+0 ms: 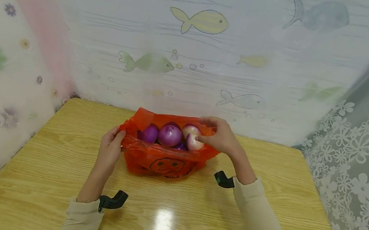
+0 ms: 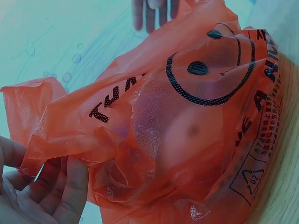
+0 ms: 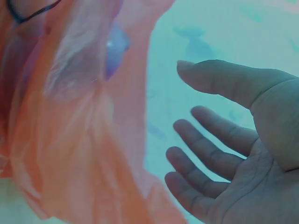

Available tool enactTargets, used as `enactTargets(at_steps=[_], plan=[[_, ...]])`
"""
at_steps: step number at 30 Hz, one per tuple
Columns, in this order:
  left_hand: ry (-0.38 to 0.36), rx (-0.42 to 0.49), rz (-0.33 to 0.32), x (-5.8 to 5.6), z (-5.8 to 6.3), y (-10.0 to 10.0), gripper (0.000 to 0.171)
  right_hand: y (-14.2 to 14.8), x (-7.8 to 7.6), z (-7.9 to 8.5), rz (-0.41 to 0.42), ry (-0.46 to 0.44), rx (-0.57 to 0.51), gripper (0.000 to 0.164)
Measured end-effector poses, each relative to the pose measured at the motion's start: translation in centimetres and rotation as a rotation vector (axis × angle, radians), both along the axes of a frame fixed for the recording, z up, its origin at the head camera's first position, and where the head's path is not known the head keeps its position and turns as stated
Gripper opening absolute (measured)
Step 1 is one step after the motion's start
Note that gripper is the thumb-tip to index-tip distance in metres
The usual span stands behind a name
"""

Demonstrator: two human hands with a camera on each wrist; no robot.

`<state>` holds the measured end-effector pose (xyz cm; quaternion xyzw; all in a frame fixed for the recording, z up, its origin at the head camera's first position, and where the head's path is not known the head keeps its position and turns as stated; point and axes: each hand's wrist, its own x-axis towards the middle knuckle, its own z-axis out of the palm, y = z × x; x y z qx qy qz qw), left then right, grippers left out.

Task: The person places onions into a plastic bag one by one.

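Note:
A red plastic bag with a printed smiley face sits on the table, its mouth spread upward. Several onions lie inside, among them a glossy purple onion and a paler purple-and-white onion. At the bag's left edge, my left hand pinches the plastic between thumb and fingers; the left wrist view shows this grip on the bag too. My right hand hovers by the bag's right side, near the pale onion. In the right wrist view that hand has its fingers spread and holds nothing.
The bag stands near the back of a wood-grain table. Behind it hangs a fish-patterned sheet, with a flowered curtain on the right. Each wrist carries a black camera mount.

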<state>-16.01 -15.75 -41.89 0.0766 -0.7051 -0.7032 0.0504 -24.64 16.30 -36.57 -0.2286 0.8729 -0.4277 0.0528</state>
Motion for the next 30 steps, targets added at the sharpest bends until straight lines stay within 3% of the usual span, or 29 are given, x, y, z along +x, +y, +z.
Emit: enactTargets(at_steps=[8,17,24,30], plan=[[-0.013,-0.033,0.024,-0.1,-0.2,-0.1,0.037,0.4,1.5,1.3,-0.025,0.063,-0.135,0.041],[0.046,-0.152,0.059,0.2,0.6,-0.3,0.037,1.6,2.8,0.9,-0.077,0.134,-0.285,0.036],[0.100,-0.283,0.050,0.4,0.5,-1.1,0.041,3.3,3.6,-0.4,-0.175,0.252,-0.353,0.037],[0.159,-0.376,0.060,0.4,-0.3,-2.9,0.047,5.8,3.8,-3.1,-0.274,0.323,-0.231,0.045]])
